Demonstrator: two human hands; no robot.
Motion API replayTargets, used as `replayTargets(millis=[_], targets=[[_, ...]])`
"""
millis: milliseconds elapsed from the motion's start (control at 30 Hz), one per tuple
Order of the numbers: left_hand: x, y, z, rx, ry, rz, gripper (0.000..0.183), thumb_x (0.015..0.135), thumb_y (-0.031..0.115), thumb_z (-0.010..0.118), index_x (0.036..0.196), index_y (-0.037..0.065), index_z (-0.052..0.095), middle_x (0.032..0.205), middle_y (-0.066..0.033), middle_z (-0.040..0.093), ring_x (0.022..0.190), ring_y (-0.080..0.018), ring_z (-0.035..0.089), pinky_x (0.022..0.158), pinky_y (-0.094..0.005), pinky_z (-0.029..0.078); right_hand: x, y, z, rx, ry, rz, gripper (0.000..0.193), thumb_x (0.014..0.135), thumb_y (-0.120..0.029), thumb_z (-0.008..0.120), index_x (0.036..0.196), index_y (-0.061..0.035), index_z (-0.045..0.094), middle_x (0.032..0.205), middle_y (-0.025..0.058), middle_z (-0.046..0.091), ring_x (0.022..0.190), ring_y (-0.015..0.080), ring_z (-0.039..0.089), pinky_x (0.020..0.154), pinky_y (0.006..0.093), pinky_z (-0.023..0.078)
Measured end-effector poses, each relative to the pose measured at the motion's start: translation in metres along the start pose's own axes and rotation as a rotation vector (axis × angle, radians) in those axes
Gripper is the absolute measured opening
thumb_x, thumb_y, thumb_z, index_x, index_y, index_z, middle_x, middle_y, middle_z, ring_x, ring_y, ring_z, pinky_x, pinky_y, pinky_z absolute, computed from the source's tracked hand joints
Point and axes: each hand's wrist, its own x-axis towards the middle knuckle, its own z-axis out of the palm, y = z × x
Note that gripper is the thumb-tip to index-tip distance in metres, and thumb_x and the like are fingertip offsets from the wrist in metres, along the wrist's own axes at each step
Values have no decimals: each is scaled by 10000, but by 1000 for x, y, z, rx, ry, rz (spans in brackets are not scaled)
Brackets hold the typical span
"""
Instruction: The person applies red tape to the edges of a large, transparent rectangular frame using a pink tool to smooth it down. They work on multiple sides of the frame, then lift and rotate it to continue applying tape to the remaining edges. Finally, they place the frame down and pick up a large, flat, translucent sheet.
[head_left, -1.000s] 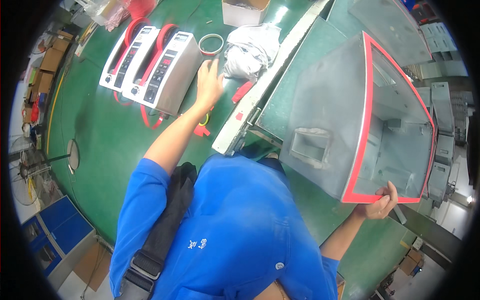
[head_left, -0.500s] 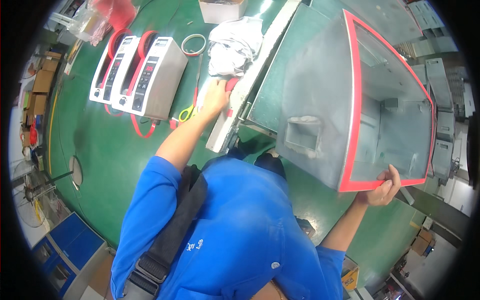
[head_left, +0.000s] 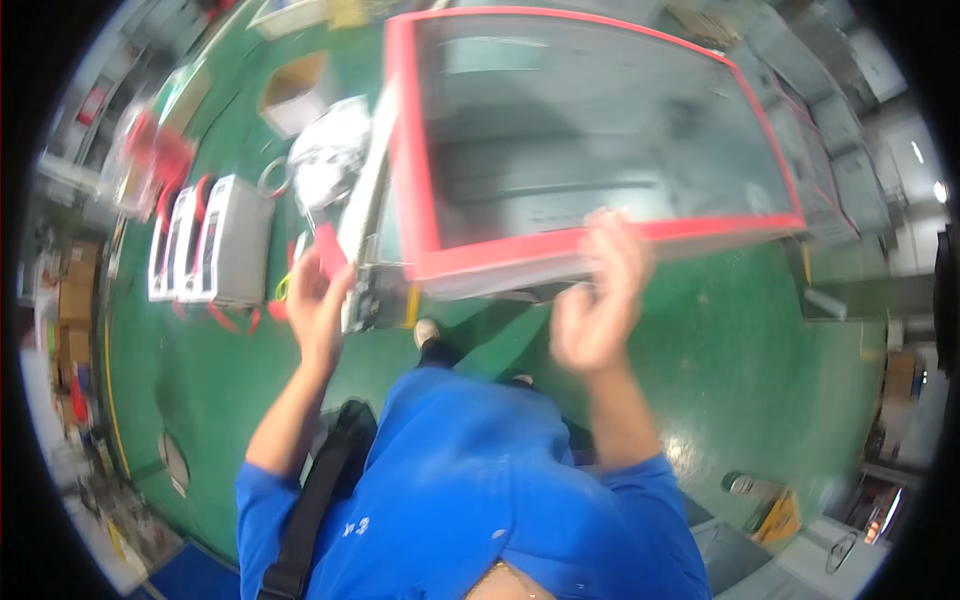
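Note:
A big grey metal cabinet (head_left: 500, 268) lies ahead of me, red tape (head_left: 540, 250) running round the rim of its open side. My right hand (head_left: 605, 290) is at the near rim, fingers stretched up over the taped edge; blur hides whether they touch it. On the left, a red tool handle (head_left: 329, 252) is in the closed fingers of my left hand (head_left: 318, 310); the tool's kind is too blurred to tell. Just left of that hand lie yellow-handled scissors (head_left: 282, 288), partly hidden.
Two white tape dispensers (head_left: 232, 240) loaded with red tape stand at left. Beyond my left hand are a roll of tape (head_left: 272, 178), a crumpled white cloth (head_left: 328, 155) and an open cardboard box (head_left: 297, 95). A bench edge (head_left: 375, 170) runs along the cabinet's left side.
The cabinet has turned, its taped opening now facing up towards me. My right hand has come off the far right corner to the middle of the near rim. My left hand has lifted the red-handled tool.

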Motion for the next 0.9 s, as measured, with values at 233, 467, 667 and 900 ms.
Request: replayTargets(millis=[233,467,667,900], targets=[[-105,51,135,-211,-70,38,812,785,-10,584,1371,84,29,860,-85,565,688,-127,529,541,-217,416,-118,-17,-73,962,-348,864,544,874,-257,506,1284,19,277,1261,164,409,1172,262,390,968,364,317],[-153,42,190,133,-344,171,801,760,-62,580,1373,40,75,861,-77,581,712,-132,559,681,-249,465,-117,18,-103,888,-343,632,567,851,-248,543,1286,12,287,1257,174,399,1152,251,407,947,339,335],[-134,30,275,424,-730,593,769,674,-69,556,1354,31,209,871,-172,563,750,-314,576,647,-347,477,-129,80,-111,859,-77,885,342,822,-40,541,1153,-12,458,1112,102,494,950,168,536,803,282,443],[-106,74,376,352,-1005,807,635,665,-28,622,1243,-47,361,946,-168,582,772,-297,568,682,-371,476,-113,191,-174,701,319,1043,176,871,-73,474,1000,16,396,1088,176,505,837,170,567,743,285,466]])
